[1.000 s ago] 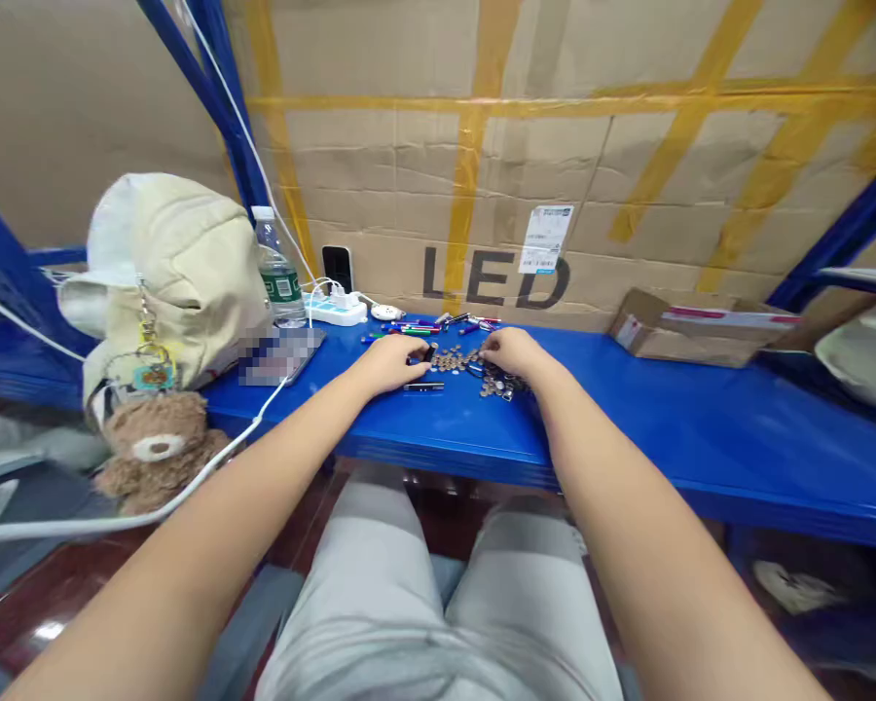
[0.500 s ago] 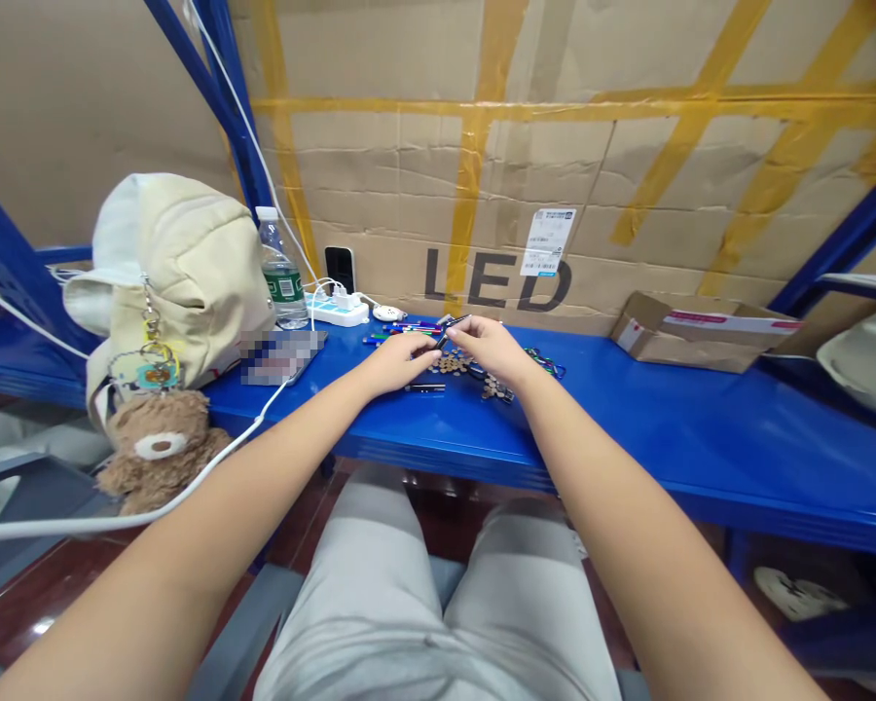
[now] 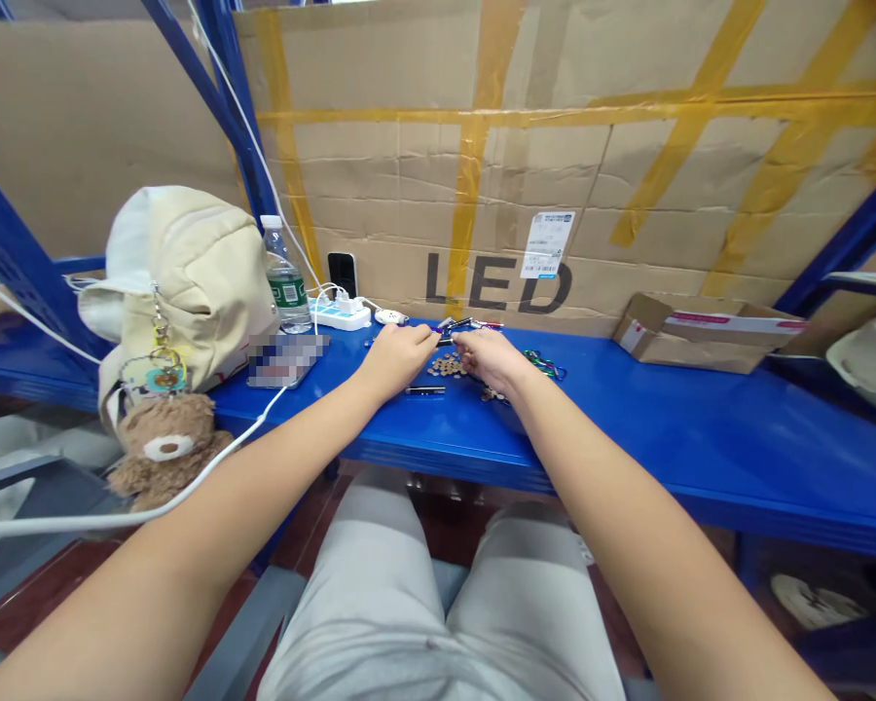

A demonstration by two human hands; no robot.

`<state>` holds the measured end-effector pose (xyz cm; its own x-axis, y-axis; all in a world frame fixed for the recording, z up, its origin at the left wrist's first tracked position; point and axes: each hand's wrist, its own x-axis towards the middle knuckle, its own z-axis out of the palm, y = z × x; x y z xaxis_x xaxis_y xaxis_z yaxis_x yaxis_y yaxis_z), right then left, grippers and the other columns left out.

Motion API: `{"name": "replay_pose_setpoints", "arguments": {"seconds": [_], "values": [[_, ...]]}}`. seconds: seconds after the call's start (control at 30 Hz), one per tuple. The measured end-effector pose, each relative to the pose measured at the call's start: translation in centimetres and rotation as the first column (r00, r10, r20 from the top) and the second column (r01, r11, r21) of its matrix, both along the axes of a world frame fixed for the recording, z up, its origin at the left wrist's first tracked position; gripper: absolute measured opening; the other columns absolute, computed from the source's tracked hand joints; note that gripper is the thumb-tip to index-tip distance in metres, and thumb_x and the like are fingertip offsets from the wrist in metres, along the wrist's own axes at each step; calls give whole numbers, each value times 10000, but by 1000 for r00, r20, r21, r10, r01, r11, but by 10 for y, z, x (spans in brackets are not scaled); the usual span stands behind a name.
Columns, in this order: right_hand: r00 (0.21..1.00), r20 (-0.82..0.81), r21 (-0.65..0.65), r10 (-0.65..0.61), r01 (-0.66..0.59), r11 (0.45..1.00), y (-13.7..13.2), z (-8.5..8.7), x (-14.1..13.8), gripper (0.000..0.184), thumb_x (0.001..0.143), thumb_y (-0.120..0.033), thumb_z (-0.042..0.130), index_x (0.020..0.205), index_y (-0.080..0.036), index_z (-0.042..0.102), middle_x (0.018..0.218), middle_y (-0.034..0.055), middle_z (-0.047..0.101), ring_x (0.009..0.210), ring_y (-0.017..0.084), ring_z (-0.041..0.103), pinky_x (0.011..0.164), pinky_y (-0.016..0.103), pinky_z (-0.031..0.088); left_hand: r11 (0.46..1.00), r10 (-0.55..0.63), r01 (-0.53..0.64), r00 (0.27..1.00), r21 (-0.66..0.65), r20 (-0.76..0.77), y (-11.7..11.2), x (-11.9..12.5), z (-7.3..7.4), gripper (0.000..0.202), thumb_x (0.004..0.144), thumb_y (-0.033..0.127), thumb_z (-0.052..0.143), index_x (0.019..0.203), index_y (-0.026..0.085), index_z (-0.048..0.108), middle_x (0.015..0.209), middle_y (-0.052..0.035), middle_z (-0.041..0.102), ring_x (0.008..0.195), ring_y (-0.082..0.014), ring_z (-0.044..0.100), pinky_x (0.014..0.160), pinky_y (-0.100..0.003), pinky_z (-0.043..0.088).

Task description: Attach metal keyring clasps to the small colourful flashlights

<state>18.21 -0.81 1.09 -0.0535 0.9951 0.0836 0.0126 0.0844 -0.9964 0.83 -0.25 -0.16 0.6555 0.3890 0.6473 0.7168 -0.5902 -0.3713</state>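
Left hand (image 3: 398, 352) and right hand (image 3: 491, 354): close together, fingertips meeting and seemingly pinched from either side on a small dark stick (image 3: 445, 340), held just above the blue worktop (image 3: 701, 428); the grip itself is too small to read surely. Change: a second ago both hands lay spread in the pile of small round metal pieces (image 3: 447, 367); they are now lifted off it and drawn together behind it, so the stick is up and the pile lies uncovered just in front of the fingers. Black pen (image 3: 424, 390): flat, nearer the front edge, untouched. Coloured pens (image 3: 482, 323): in a row behind the hands. Green clips (image 3: 546, 366): just right of the right hand. Further left: power strip (image 3: 338, 313), water bottle (image 3: 286, 284), cream bag (image 3: 190, 282); far right: small cardboard box (image 3: 708, 333).
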Motion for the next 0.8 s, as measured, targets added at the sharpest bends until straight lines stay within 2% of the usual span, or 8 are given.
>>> {"name": "replay_pose_setpoints", "arguments": {"seconds": [0.1,0.2,0.37,0.43,0.5,0.6,0.7,0.8], "values": [[999,-12,-56,30,-31,998,-3,3,1,227,771,-218,598,626,-197,424,519,-66,379,449,69,323,456,221,264,1000,-11,12,1000,-27,22,0,0,0,306,965,229,361,1096,154,628,921,-101,635,879,-199,598,736,-334,394],[976,215,61,-32,19,998,-4,7,4,222,816,-287,563,642,-189,466,543,-43,439,497,91,385,501,237,318,986,-34,58,988,-154,154,2,1,0,291,944,275,427,1121,170,634,984,-93,638,900,-190,603,778,-320,432],[669,589,508,-452,128,852,0,14,28,176,838,-327,537,859,-167,608,864,63,668,793,166,566,692,261,406,926,-9,163,911,-342,412,11,-5,-2,276,906,301,494,1063,161,672,970,-71,666,916,-186,610,853,-311,475],[537,729,449,-424,93,889,0,15,40,193,816,-349,562,803,-170,632,838,71,683,760,174,580,664,264,404,912,15,162,905,-376,425,15,-9,-3,271,894,305,510,1045,157,680,972,-71,673,910,-189,614,859,-321,482],[416,874,272,-251,8,962,-1,15,48,210,767,-374,618,690,-181,640,738,56,681,674,167,577,609,263,397,908,10,165,910,-385,415,16,-12,-4,270,888,303,520,1053,163,681,987,-70,677,917,-188,616,869,-327,483],[296,952,99,-77,-63,993,-3,12,51,216,699,-356,685,568,-195,626,620,41,654,561,155,546,535,271,380,904,-22,183,923,-387,385,14,-10,-3,280,888,307,518,1080,177,676,999,-68,684,939,-192,615,890,-341,479],[278,959,93,-63,-96,991,-2,10,50,264,694,-314,689,484,-201,576,536,32,617,476,136,493,484,276,354,898,-48,200,931,-393,362,10,-8,0,287,889,306,514,1082,168,675,1009,-74,688,961,-198,613,922,-354,466],[333,941,113,-63,-135,984,-1,10,49,320,709,-300,676,444,-201,525,478,14,569,445,119,448,473,273,334,889,-47,207,928,-408,369,7,-7,2,274,885,295,516,1062,159,675,1023,-77,689,974,-200,614,936,-354,459]]}}
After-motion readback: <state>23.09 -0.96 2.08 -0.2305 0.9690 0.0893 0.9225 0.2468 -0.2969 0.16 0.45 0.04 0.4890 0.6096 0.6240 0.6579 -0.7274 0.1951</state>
